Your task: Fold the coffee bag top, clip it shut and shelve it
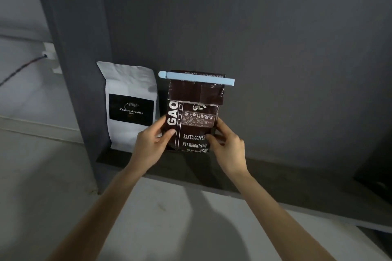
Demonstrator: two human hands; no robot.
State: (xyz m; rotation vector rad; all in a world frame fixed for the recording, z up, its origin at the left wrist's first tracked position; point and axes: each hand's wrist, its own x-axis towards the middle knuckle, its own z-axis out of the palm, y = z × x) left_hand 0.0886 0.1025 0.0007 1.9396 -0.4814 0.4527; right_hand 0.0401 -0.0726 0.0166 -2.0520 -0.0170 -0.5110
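A dark brown coffee bag [194, 110] stands upright on the dark shelf [275, 173], its top folded over. A light blue clip [196, 79] runs across the fold and clamps it. My left hand [151, 144] grips the bag's lower left side, thumb on the front. My right hand [228, 146] holds the lower right side. The bag's bottom edge sits at the shelf surface.
A white coffee bag [130, 105] with a black label stands just left of the brown one, close to the shelf's dark side panel [84, 69]. The dark back wall [275, 37] lies behind. A wall socket with a cable [49, 54] is at far left.
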